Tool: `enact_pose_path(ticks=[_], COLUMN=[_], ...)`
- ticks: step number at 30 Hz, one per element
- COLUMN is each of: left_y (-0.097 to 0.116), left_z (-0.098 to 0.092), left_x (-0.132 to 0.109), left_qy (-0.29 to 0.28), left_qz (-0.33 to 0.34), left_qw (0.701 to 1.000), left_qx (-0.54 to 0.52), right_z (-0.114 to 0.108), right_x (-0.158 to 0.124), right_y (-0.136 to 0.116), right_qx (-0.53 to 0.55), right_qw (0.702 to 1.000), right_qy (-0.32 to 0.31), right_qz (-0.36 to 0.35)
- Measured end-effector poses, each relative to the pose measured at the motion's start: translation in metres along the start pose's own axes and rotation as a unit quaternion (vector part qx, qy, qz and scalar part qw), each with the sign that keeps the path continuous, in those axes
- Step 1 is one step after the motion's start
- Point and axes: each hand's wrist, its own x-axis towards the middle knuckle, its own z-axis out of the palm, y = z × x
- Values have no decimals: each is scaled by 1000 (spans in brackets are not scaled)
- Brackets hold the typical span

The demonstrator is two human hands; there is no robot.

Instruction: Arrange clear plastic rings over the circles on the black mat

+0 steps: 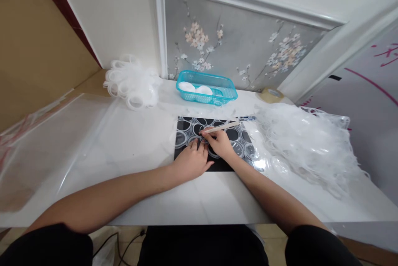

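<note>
A black sheet (pixel 221 166) lies on the white table, covered with clear and whitish rings (pixel 182 138). My left hand (pixel 192 162) rests flat on the sheet's lower left part, fingers spread and thumb out to the side. Close beside its fingertips, my right hand (pixel 220 143) is closed in a pen-like grip round a thin cream-coloured stick (pixel 226 125). The stick slants up to the right, and its lower end is by my right fingertips, over the rings. What that tip touches is too small to tell.
Behind the sheet stands a turquoise plastic basket (pixel 203 76) with round white pieces inside. A heap of translucent rings (pixel 307 145) covers the right side; a smaller bundle of rings (pixel 133 83) sits back left. Tape (pixel 271 94) lies near the wall. Clear plastic film (pixel 52 141) spreads left.
</note>
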Motion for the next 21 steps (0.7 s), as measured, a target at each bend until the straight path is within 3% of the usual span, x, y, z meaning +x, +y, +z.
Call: enact_pose_path(ticks=[14,17,21], left_y=[0,0,0], left_z=[-4,-3,0], left_x=[2,3,2], left_qy=[-7,-13,-3], left_qz=[2,0,-15], left_qw=[1000,1000,999], left_qx=[-19,-19,-37], right_z=[1,3,-7], right_x=[-1,-6,5], right_y=[1,-4,-14], right_qx=[-45,-131,-334], right_qw=[999,990,931], right_qy=[1,-9,-51], right_qz=[-13,-56,-137])
